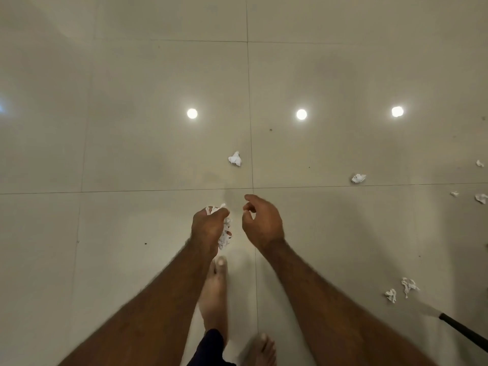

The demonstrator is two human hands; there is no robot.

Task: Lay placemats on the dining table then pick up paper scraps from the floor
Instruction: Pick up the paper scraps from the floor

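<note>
Left hand (208,228) tight around crumpled paper scraps (226,235), right hand (261,223) loosely curled and empty, over tiled floor (132,133)

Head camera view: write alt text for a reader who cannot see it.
A person's left hand grips a wad of crumpled paper scraps above a glossy tiled floor, while the right hand hovers beside it, loosely curled and empty. More white scraps lie on the floor ahead and to the right.
</note>
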